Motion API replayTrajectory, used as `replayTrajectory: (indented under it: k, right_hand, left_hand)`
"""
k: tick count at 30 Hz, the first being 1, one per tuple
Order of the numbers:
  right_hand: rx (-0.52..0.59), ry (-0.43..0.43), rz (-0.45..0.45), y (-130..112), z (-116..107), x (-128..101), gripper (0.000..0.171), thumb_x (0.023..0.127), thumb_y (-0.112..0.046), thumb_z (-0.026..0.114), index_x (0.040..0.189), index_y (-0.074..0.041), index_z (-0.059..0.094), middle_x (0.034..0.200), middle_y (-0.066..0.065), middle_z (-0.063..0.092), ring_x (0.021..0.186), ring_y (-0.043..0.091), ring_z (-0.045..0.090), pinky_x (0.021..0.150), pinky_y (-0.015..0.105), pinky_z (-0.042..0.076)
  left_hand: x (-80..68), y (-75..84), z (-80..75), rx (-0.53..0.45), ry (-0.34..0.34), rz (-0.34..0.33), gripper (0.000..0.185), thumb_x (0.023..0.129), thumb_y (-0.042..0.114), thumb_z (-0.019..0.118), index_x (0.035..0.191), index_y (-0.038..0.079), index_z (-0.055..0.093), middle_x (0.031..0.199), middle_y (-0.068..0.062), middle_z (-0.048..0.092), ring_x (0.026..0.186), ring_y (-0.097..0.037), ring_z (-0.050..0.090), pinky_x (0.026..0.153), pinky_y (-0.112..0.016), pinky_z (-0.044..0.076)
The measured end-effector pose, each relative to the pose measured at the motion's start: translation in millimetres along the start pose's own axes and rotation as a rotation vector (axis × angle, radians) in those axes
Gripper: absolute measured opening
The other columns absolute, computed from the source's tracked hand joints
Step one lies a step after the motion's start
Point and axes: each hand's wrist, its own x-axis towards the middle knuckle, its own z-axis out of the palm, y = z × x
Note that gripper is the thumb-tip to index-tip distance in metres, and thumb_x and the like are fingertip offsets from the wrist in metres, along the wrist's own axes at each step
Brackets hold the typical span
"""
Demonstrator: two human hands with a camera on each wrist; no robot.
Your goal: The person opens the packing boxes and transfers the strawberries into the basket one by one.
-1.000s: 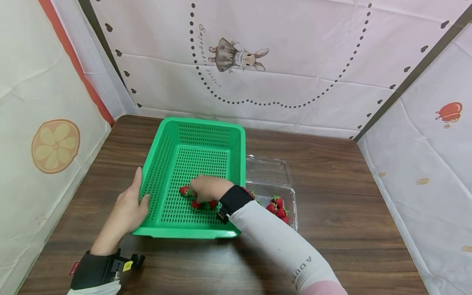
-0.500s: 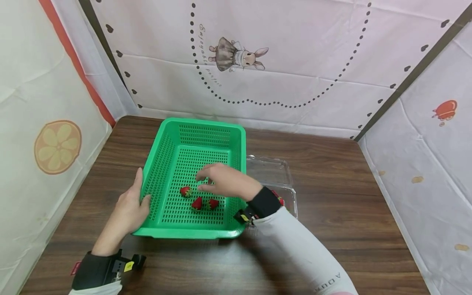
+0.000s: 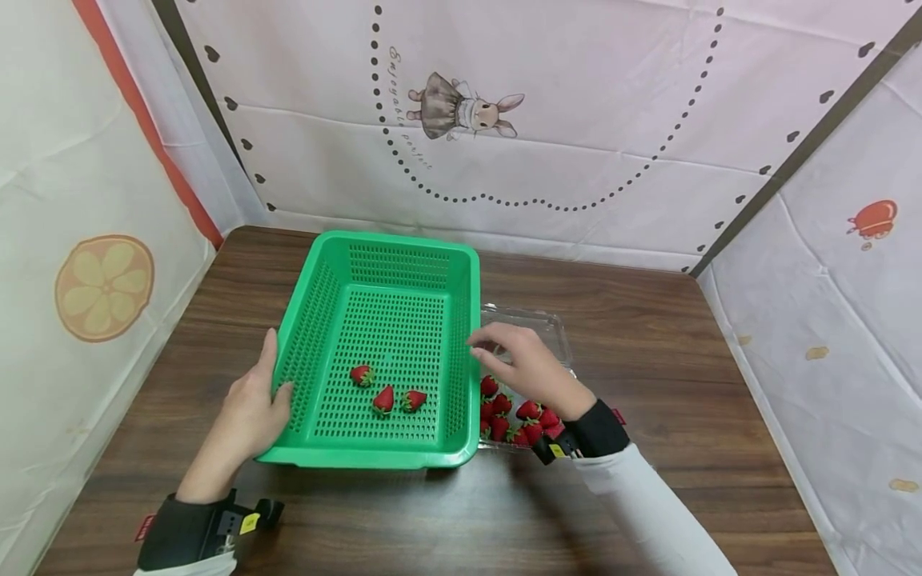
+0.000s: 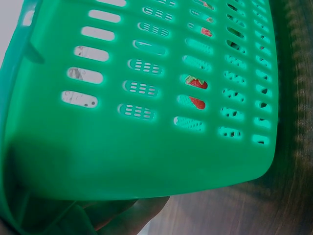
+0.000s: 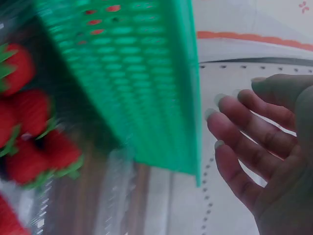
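A green perforated plastic basket [image 3: 396, 316] stands on the table, three strawberries [image 3: 384, 400] lying near its front. My left hand [image 3: 248, 410] holds the basket's left rim, its thumb on the inner side; in the left wrist view the basket wall [image 4: 146, 161] hides most of that hand. Above the basket's right rim my right hand [image 3: 529, 364] hovers with loosely bent fingers and nothing in them. Below it is a clear plastic clamshell box with more strawberries [image 3: 499, 426], partly covered by the hand and wrist. Those berries [image 5: 24, 161] appear blurred in the right wrist view.
The clamshell's raised clear lid [image 3: 551, 330] extends behind the box, close against the basket's right side. Dark wood tabletop [image 3: 670, 384] stretches to the right. Printed white curtains [image 3: 576, 96] enclose the table at the back and both sides.
My right hand lifted away from the strawberries in the basket and travelled right, out over the clamshell box. Three strawberries stay in the basket. The left hand keeps its place on the rim.
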Motion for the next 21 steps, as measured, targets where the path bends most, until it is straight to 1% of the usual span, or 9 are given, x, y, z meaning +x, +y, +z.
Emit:
replayTrajectory:
  k: [2, 4, 8, 11, 13, 18, 21]
  right_hand:
    - [0.008, -0.007, 0.026, 5.6, 0.1, -7.3, 0.018, 0.098, -0.019, 0.058, 0.112, -0.011, 0.067, 0.105, -0.002, 0.068, 0.092, 0.007, 0.062, 0.086, 0.030, 0.053]
    - [0.006, -0.036, 0.054, 9.8, -0.4, -13.0, 0.016, 0.097, -0.019, 0.060, 0.108, -0.012, 0.067, 0.101, -0.003, 0.068, 0.090, 0.007, 0.062, 0.083, 0.029, 0.054]
    - [-0.059, -0.146, 0.116, 16.3, -0.3, -19.8, 0.012, 0.095, -0.021, 0.062, 0.102, -0.014, 0.069, 0.093, -0.004, 0.069, 0.084, 0.008, 0.062, 0.077, 0.027, 0.053]
    - [-0.102, -0.234, 0.158, 21.7, 2.6, -22.8, 0.012, 0.094, -0.021, 0.064, 0.099, -0.013, 0.070, 0.090, -0.002, 0.070, 0.081, 0.010, 0.064, 0.073, 0.027, 0.052]
    - [-0.117, -0.274, 0.183, 25.5, 5.5, -24.7, 0.013, 0.093, -0.020, 0.065, 0.100, -0.011, 0.071, 0.090, -0.001, 0.071, 0.080, 0.011, 0.065, 0.071, 0.027, 0.052]
    - [-0.203, -0.307, 0.193, 34.3, 14.7, -28.3, 0.013, 0.088, -0.015, 0.069, 0.099, -0.008, 0.072, 0.090, 0.003, 0.072, 0.076, 0.011, 0.064, 0.068, 0.029, 0.052]
    - [-0.259, -0.334, 0.207, 36.1, 20.1, -29.0, 0.013, 0.086, -0.011, 0.072, 0.098, -0.009, 0.072, 0.092, 0.004, 0.071, 0.079, 0.014, 0.064, 0.069, 0.032, 0.052]
  left_hand:
    - [0.1, 1.3, -0.5, 0.000, -0.003, -0.005, 0.079, 0.099, 0.005, 0.042, 0.153, 0.008, -0.016, 0.147, -0.042, 0.026, 0.119, -0.056, 0.046, 0.083, -0.063, 0.043]
    - [0.2, 2.2, -0.9, 0.001, -0.003, -0.007, 0.079, 0.099, 0.005, 0.042, 0.153, 0.007, -0.016, 0.147, -0.042, 0.026, 0.119, -0.056, 0.046, 0.083, -0.064, 0.043]
    - [0.3, 2.6, -1.2, 0.004, -0.002, -0.010, 0.079, 0.099, 0.004, 0.042, 0.153, 0.007, -0.015, 0.147, -0.042, 0.026, 0.118, -0.055, 0.047, 0.082, -0.063, 0.043]
    - [0.2, 2.0, -0.9, 0.009, 0.005, -0.004, 0.079, 0.098, 0.004, 0.043, 0.153, 0.006, -0.015, 0.146, -0.042, 0.027, 0.115, -0.054, 0.049, 0.080, -0.062, 0.044]
    - [-0.1, 1.8, -0.8, 0.008, 0.006, -0.003, 0.079, 0.098, 0.004, 0.042, 0.153, 0.007, -0.015, 0.146, -0.042, 0.027, 0.113, -0.053, 0.050, 0.079, -0.061, 0.044]
    - [-0.3, 1.2, -1.4, 0.003, 0.010, 0.002, 0.079, 0.098, 0.004, 0.042, 0.153, 0.007, -0.016, 0.146, -0.042, 0.027, 0.112, -0.053, 0.051, 0.078, -0.060, 0.045]
    - [-0.5, 1.2, -1.3, 0.000, 0.012, 0.005, 0.079, 0.098, 0.004, 0.042, 0.153, 0.007, -0.015, 0.146, -0.042, 0.027, 0.112, -0.053, 0.051, 0.078, -0.060, 0.045]
